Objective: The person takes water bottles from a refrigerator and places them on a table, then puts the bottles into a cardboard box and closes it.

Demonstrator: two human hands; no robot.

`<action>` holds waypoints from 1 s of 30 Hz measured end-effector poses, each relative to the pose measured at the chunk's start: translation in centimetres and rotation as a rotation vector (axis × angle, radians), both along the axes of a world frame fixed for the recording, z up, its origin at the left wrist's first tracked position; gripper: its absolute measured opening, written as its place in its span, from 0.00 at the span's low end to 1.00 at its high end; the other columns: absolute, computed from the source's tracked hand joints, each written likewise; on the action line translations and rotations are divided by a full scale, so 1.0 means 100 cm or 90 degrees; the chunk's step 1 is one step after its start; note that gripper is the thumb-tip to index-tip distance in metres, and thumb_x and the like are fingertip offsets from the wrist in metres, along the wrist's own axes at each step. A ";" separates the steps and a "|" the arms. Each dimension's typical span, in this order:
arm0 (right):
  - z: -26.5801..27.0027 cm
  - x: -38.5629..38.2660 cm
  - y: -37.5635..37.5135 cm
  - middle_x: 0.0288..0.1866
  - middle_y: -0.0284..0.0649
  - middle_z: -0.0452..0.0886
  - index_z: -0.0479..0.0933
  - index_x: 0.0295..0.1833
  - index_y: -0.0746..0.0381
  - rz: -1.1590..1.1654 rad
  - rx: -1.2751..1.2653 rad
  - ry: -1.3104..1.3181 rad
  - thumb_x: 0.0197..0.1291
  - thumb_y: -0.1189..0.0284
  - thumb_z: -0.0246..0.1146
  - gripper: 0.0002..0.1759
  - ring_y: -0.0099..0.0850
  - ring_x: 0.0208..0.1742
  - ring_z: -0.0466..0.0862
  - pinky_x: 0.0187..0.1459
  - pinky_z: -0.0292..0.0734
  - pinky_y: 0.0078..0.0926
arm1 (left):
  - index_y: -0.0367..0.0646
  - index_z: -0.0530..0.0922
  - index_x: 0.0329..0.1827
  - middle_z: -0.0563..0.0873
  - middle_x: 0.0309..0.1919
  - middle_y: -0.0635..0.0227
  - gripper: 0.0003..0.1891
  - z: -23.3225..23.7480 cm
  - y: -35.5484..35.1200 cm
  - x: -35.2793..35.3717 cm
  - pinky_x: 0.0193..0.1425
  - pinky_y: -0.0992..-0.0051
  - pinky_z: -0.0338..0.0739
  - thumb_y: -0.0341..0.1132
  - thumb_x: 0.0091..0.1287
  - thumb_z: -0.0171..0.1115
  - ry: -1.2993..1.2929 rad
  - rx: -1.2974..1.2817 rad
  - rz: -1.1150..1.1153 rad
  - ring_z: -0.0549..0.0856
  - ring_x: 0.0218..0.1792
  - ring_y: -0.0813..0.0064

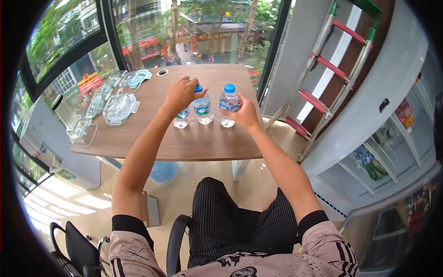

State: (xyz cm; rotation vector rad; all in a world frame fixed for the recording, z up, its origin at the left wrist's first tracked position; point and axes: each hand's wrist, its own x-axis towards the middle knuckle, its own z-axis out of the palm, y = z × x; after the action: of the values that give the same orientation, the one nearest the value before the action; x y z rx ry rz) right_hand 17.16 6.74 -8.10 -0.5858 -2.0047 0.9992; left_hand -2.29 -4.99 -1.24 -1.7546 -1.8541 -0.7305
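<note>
Three small clear water bottles with blue caps stand upright in a row on the brown table (134, 138). My left hand (183, 96) is above the left bottle (181, 119) and the middle bottle (203, 111), its fingers closed at the middle bottle's blue cap. The left bottle's top is hidden behind that hand. Around the right bottle (228, 105), my right hand (245, 112) has its fingers wrapped at the label, from the right side. A small gap separates the right bottle from the middle one.
Glass containers and lids (121, 109) lie at the table's left side, near a clear jar (64, 111). A round cable hole (162, 72) is at the far edge. A folding ladder (326, 74) and an open fridge (369, 152) stand at the right.
</note>
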 end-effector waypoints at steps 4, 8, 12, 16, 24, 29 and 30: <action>-0.002 -0.043 0.005 0.36 0.43 0.83 0.75 0.50 0.65 -0.033 0.040 -0.017 0.34 0.61 0.76 0.35 0.32 0.35 0.83 0.39 0.77 0.29 | 0.41 0.78 0.26 0.81 0.21 0.60 0.23 0.003 -0.006 -0.022 0.33 0.62 0.75 0.55 0.60 0.61 -0.002 -0.023 0.027 0.82 0.31 0.61; -0.006 -0.060 0.006 0.38 0.44 0.83 0.74 0.51 0.65 -0.044 0.025 -0.027 0.37 0.59 0.76 0.35 0.35 0.36 0.83 0.40 0.77 0.32 | 0.44 0.78 0.37 0.82 0.25 0.59 0.23 0.007 -0.007 -0.027 0.35 0.61 0.74 0.58 0.62 0.57 -0.008 -0.116 0.043 0.82 0.33 0.60; -0.021 -0.064 0.015 0.40 0.47 0.82 0.72 0.53 0.65 -0.040 0.043 -0.031 0.37 0.56 0.76 0.39 0.38 0.42 0.83 0.44 0.77 0.34 | 0.46 0.77 0.40 0.82 0.25 0.59 0.23 0.002 -0.008 -0.028 0.35 0.61 0.74 0.59 0.63 0.56 0.004 -0.116 0.037 0.82 0.34 0.60; -0.040 -0.043 0.009 0.53 0.53 0.78 0.64 0.63 0.66 -0.008 0.085 -0.058 0.38 0.53 0.76 0.48 0.43 0.56 0.78 0.53 0.74 0.36 | 0.46 0.78 0.40 0.82 0.26 0.60 0.23 0.004 -0.009 -0.028 0.36 0.61 0.73 0.59 0.63 0.56 -0.024 -0.126 0.052 0.81 0.35 0.60; -0.057 0.111 -0.010 0.60 0.53 0.72 0.58 0.68 0.63 -0.061 0.027 -0.022 0.43 0.58 0.75 0.50 0.43 0.63 0.72 0.60 0.68 0.41 | 0.42 0.78 0.39 0.83 0.29 0.59 0.25 0.009 0.001 -0.025 0.49 0.61 0.66 0.59 0.62 0.55 0.041 -0.159 0.040 0.80 0.41 0.60; -0.083 0.263 0.009 0.56 0.51 0.74 0.59 0.69 0.61 -0.282 0.010 -0.025 0.44 0.60 0.75 0.48 0.40 0.60 0.74 0.59 0.69 0.41 | 0.44 0.78 0.41 0.85 0.34 0.60 0.23 0.000 0.016 -0.038 0.48 0.60 0.68 0.57 0.61 0.58 0.073 -0.120 0.061 0.81 0.43 0.60; -0.085 0.294 0.011 0.54 0.49 0.76 0.60 0.68 0.60 -0.334 -0.004 -0.015 0.44 0.60 0.74 0.46 0.39 0.57 0.76 0.57 0.70 0.40 | 0.45 0.78 0.42 0.85 0.35 0.61 0.23 0.004 0.017 -0.041 0.49 0.60 0.69 0.57 0.59 0.60 0.055 -0.152 0.070 0.81 0.44 0.60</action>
State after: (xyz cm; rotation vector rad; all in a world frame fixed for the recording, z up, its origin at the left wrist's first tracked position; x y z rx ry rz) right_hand 46.59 7.81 -16.61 -1.0629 -1.7298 0.6767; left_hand -6.40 -3.27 -0.88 -1.7787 -2.0275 -0.3988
